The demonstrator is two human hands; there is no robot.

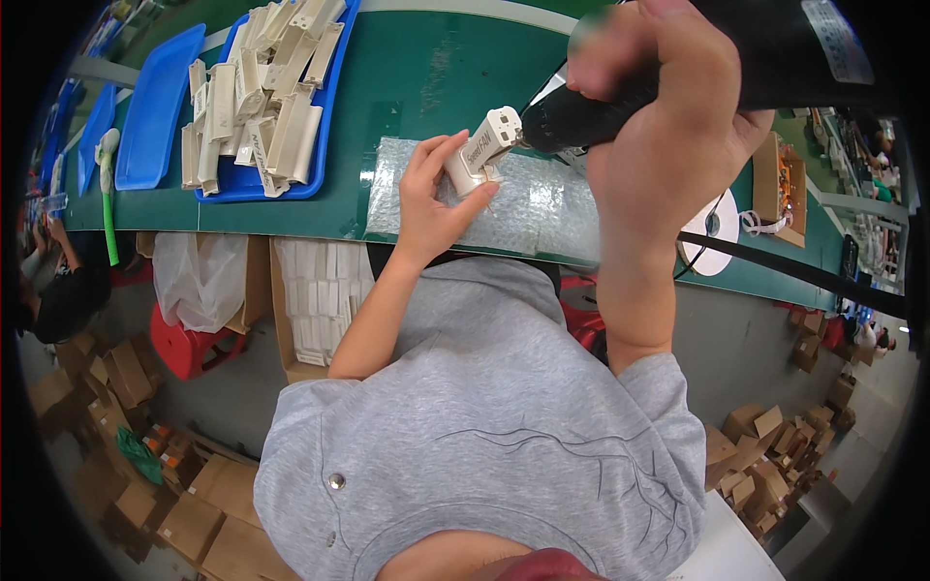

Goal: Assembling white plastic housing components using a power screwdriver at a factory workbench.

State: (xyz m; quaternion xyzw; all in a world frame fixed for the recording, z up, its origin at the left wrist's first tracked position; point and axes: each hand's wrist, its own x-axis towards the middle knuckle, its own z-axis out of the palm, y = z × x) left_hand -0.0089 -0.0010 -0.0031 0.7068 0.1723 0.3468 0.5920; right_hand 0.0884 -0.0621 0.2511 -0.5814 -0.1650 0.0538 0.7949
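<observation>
My left hand [427, 200] is closed around a small white plastic housing [469, 166] with printed lettering on its side. The housing is tilted, its end with square holes pointing up and away from me. My right hand [668, 131] grips a black electric screwdriver [573, 118] whose thick body reaches off to the upper right. The screwdriver's tip meets the housing near its holed end; whether a screw sits there is too small to tell. Under my left hand lies a sheet of bubble wrap [554, 208] on the green table mat [426, 73].
At the left, a blue tray [317, 155] is piled with similar white housings [291, 131], beside another blue tray [160, 111]. A white reel [710, 238] and a cardboard box [775, 184] stand at the right. A black cable [775, 266] crosses there. Below the table edge, a carton [312, 290] holds white pieces.
</observation>
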